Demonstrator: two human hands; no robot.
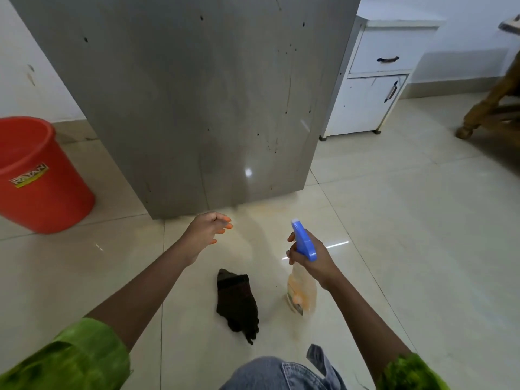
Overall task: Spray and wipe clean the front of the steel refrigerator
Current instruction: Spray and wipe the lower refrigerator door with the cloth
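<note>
One red bucket (pixel 36 175), apparently plastic, stands beside the refrigerator (pixel 197 94).

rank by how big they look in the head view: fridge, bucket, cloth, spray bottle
1. fridge
2. bucket, though the left edge of the frame cuts it off
3. cloth and spray bottle: about alike. The right hand hides part of the bottle, which may be nearer the camera, so they are not ranked.
</note>
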